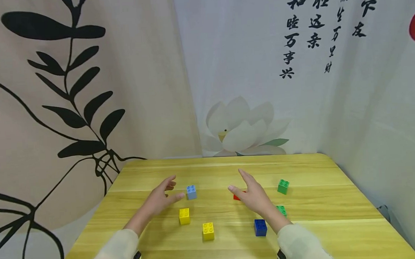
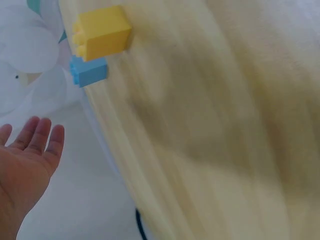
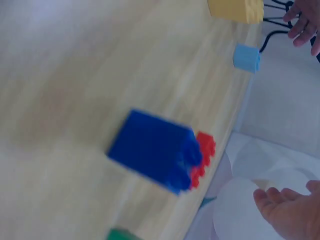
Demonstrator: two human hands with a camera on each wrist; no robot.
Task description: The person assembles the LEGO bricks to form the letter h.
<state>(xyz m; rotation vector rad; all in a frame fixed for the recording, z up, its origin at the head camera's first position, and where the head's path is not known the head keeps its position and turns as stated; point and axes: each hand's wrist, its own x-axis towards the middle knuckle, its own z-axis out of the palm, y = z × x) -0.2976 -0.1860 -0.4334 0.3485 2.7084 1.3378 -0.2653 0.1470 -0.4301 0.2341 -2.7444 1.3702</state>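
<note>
Fingers spread loosely, my left hand point(image 1: 162, 198) hovers over the table's left side and holds nothing. Nearest to its thumb is a light blue brick point(image 1: 191, 192), with a yellow brick point(image 1: 184, 216) below. My right hand point(image 1: 256, 196) is likewise raised with nothing in its grasp. It partly covers a red brick point(image 1: 236, 196) in the head view. Under the right forearm show a dark blue brick point(image 1: 260, 227) and a partly hidden green brick point(image 1: 281, 210). The right wrist view shows the dark blue brick point(image 3: 152, 147) large, with the red brick point(image 3: 202, 157) behind it.
Another yellow brick point(image 1: 208, 231) stands near the table's middle, and another green brick point(image 1: 283, 186) lies to the right. The wooden table point(image 1: 338, 201) ends at a back edge before a printed curtain point(image 1: 148, 70).
</note>
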